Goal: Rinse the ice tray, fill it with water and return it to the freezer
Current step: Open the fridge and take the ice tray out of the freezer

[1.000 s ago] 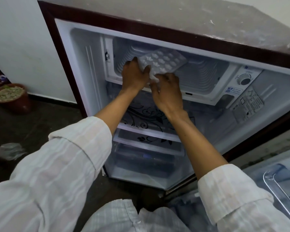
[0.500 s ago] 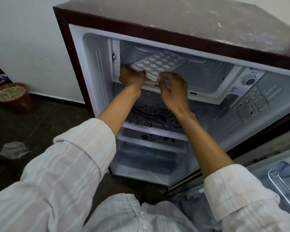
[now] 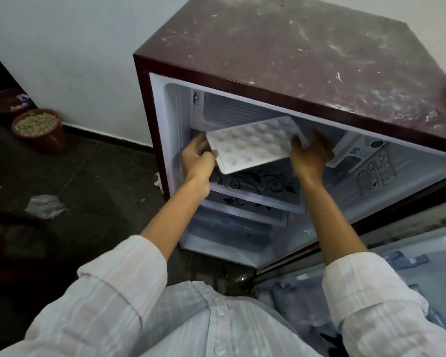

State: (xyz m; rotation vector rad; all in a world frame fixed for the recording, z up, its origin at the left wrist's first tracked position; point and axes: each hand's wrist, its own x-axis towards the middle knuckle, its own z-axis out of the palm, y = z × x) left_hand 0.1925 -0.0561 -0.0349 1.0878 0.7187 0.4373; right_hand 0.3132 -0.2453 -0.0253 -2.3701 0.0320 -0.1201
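Head view: in the middle of the frame we held the ice tray (image 3: 255, 146) tilted at the mouth of the freezer (image 3: 229, 109). Our left hand (image 3: 197, 161) gripped one end and our right hand (image 3: 310, 157) the other. It looked dry, though blurry, so rinsing, filling and putting back seemed left.

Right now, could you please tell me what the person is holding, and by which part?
Both hands hold the ice tray: the left hand grips its left short end near the front corner, and the right hand grips its right short end.
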